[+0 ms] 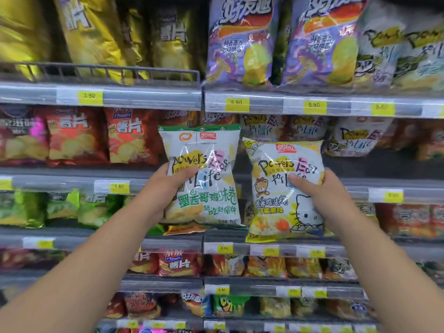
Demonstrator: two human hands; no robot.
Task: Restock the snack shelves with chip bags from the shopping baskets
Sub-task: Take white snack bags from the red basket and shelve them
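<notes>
My left hand (pixel 165 188) grips a white chip bag with a green top edge and green lettering (pixel 206 195), held upright in front of the snack shelves. My right hand (pixel 319 188) grips a white and yellow chip bag with a cartoon cat print (pixel 281 212), tilted slightly left. The two bags are side by side at the height of the second and third shelves, close together. Both thumbs press on the bags' fronts. The shopping baskets are out of view.
Shelves full of chip bags fill the view: gold bags (pixel 96 32) and purple bags (pixel 240 42) on top, red bags (pixel 77 138) at mid left, matching white bags (pixel 358 138) at mid right, green bags (pixel 60 207) lower left. Yellow price tags (pixel 236 104) line the shelf edges.
</notes>
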